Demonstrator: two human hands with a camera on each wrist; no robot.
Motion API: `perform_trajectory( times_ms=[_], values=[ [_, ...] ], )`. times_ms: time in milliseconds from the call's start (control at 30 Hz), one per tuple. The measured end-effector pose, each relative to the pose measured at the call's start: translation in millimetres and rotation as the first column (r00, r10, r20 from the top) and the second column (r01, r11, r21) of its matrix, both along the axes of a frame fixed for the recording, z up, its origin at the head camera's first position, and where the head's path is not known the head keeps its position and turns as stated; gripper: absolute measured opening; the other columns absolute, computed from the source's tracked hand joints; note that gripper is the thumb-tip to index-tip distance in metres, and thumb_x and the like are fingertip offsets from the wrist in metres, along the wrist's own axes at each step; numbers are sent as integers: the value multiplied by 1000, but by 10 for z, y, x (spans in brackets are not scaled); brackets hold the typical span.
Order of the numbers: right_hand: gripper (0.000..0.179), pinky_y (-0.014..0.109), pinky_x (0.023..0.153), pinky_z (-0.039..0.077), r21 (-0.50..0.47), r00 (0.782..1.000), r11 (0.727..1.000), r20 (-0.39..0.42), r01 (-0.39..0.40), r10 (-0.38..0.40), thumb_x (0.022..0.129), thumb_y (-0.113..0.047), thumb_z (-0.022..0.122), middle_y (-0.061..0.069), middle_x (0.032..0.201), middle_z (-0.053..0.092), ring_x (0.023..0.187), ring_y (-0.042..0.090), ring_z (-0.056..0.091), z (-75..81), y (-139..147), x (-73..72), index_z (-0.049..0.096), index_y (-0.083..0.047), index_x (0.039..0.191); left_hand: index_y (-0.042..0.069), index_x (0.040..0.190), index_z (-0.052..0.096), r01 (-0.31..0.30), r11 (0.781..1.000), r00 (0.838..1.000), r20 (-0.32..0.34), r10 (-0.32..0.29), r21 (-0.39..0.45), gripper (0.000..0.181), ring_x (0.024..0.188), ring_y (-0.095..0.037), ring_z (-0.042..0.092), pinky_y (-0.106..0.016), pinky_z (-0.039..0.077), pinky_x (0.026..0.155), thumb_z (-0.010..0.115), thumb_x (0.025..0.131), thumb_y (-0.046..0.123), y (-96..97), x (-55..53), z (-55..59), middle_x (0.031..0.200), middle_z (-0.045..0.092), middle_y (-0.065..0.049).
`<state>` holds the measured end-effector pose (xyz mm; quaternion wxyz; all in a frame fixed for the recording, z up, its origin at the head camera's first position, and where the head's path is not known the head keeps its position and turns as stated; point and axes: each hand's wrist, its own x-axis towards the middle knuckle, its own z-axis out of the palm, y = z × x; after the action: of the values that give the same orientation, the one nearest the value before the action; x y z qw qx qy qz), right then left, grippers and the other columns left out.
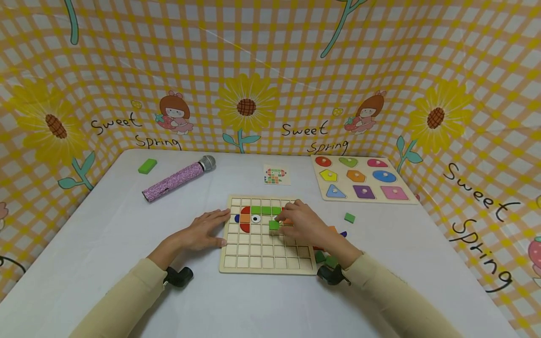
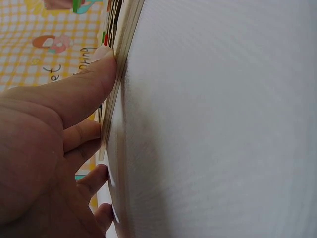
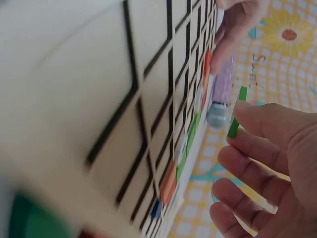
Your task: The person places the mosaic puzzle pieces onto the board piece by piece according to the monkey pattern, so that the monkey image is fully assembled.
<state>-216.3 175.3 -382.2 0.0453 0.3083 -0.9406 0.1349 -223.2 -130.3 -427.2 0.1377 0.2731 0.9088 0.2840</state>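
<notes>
A wooden grid board (image 1: 262, 250) lies on the table with red, orange, blue and green pieces set in its upper rows, along with white eye pieces such as the eye piece (image 1: 255, 218). My right hand (image 1: 306, 223) pinches a green square tile (image 1: 274, 225) between thumb and forefinger; in the right wrist view the tile (image 3: 237, 113) is held apart from the board. My left hand (image 1: 200, 231) rests at the board's left edge, its fingers nearly straight. Seen from the left wrist, the thumb (image 2: 96, 82) touches the board's rim. The right hand hides part of the board's upper right.
Loose tiles, including a green tile (image 1: 320, 257), lie by the board's lower right. Another green tile (image 1: 349, 218) is farther right. Behind stand a picture card (image 1: 276, 174) and a knobbed shape puzzle (image 1: 359, 192). A purple microphone (image 1: 175, 182) and green block (image 1: 147, 166) lie at left.
</notes>
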Motion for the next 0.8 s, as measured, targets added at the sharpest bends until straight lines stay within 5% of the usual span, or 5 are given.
perform_trajectory(
  times_ms=[367,800],
  values=[
    [17,28,73,41,39,1000,999,8,0,-1,80,-20,72,0,93,68,85,17,51,-46,-407,-73,75,-14,97,5,148,28,2,1000,1000,-11,-2,0,76,145,-40,13,-66,12,112,66,87,30,3,5,0,158,19,-12],
    [20,26,69,36,53,999,999,52,-14,11,84,-23,70,-1,95,69,81,14,47,-162,-453,-153,74,-13,100,3,147,28,25,1000,999,-42,-26,-3,75,143,-44,16,-67,14,111,65,88,30,-7,8,13,157,22,-15]
  ],
)
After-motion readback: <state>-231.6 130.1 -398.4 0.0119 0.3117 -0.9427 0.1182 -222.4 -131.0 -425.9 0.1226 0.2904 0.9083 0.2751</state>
